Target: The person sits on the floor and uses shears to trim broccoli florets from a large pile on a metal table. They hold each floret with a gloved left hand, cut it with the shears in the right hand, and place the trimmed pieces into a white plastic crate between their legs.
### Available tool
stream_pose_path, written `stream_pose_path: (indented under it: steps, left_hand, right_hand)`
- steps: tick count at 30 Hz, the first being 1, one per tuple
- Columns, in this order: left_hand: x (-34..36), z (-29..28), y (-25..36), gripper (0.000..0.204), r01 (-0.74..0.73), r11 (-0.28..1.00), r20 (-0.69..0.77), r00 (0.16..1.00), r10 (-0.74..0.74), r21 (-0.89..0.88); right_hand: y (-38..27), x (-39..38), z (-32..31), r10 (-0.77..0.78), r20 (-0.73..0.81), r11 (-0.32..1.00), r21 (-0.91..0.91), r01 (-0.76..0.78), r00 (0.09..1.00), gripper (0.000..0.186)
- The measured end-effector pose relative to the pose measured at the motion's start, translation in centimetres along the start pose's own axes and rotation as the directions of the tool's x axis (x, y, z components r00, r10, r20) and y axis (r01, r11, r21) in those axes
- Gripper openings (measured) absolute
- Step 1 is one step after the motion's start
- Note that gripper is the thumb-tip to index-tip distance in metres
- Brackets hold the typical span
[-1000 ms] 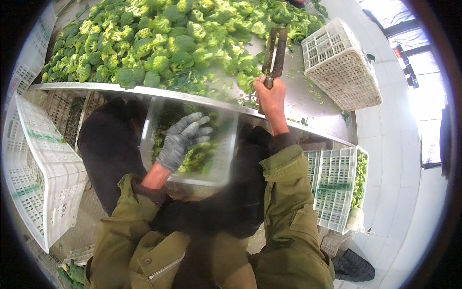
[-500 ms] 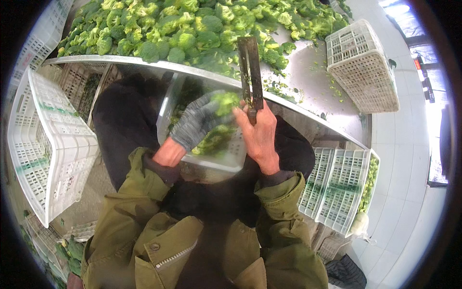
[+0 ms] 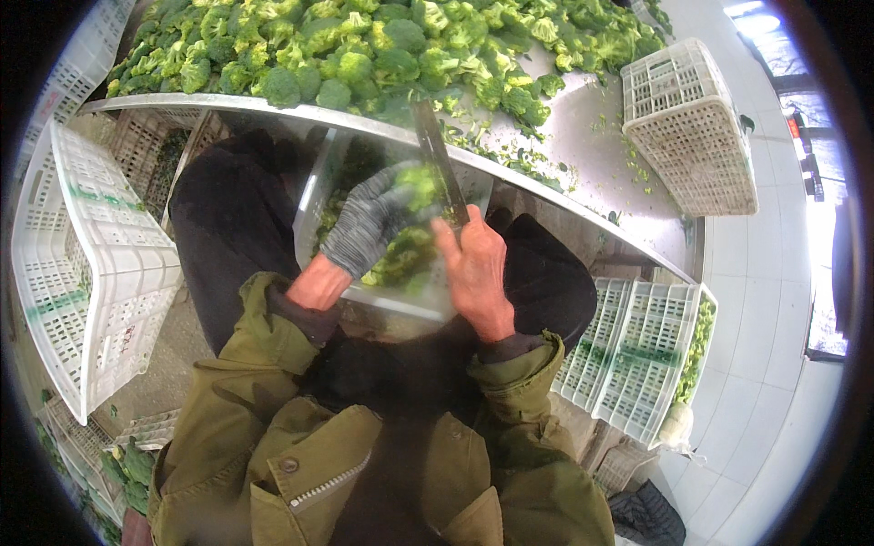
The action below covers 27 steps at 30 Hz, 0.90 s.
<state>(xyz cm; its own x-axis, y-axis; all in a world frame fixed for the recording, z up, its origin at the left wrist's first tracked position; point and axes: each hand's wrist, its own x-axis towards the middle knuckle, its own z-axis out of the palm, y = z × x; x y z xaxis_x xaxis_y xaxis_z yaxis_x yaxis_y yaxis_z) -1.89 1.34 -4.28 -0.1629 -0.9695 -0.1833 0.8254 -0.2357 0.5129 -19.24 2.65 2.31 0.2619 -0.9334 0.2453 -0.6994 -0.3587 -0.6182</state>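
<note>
My left hand (image 3: 367, 223), in a grey knitted glove, grips a broccoli floret (image 3: 419, 188) above a white crate (image 3: 311, 196). Bare and to the right of it, my right hand (image 3: 478, 264) is wrapped round a knife (image 3: 439, 155) with a long dark blade. The blade points up and leans left, close beside the floret; blur hides whether it touches. More cut broccoli (image 3: 398, 259) lies in the crate between my knees, partly covered by my left hand.
Beyond the crate, a metal table (image 3: 583, 136) carries a big heap of broccoli (image 3: 355, 55) and green scraps. A white basket (image 3: 687, 127) stands at its right end. Large white crates (image 3: 109, 273) rise at my left, and another crate (image 3: 637, 355) with green pieces stands at my right.
The knife has tipped leftward, its blade now nearer the floret. My right hand has shifted slightly left and down; the left hand still holds the floret in nearly the same place.
</note>
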Motion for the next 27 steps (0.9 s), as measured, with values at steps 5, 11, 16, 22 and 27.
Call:
stream_pose_path:
  steps: [5,11,16,22,27]
  left_hand:
    - [0.0,-0.2,-0.1,0.043,-0.006,1.0,-0.003,1.0,0.006,0.002]
    - [0.3,-0.1,-0.2,0.041,-0.017,1.0,-0.039,0.999,0.017,-0.003]
    - [0.2,0.1,0.0,0.04,-0.035,0.999,-0.036,0.999,0.035,0.011]
    - [-0.1,0.3,0.1,0.04,-0.017,0.999,-0.082,0.996,0.02,0.043]
    - [0.1,0.0,0.0,0.042,0.01,0.992,-0.125,0.992,0.006,0.124]
  right_hand:
    - [0.3,-0.3,0.1,-0.061,-0.005,0.997,0.047,0.061,0.998,0.013]
    - [0.5,-0.5,0.2,-0.016,0.071,1.0,0.011,0.015,0.997,0.018]
    - [0.5,-0.6,0.5,-0.027,0.072,0.999,-0.017,0.028,0.997,0.025]
    - [0.5,-0.5,1.2,0.099,0.135,0.994,-0.052,-0.092,0.986,0.037]
    - [1.0,-0.7,1.7,0.169,0.219,0.982,-0.115,-0.146,0.961,0.025]
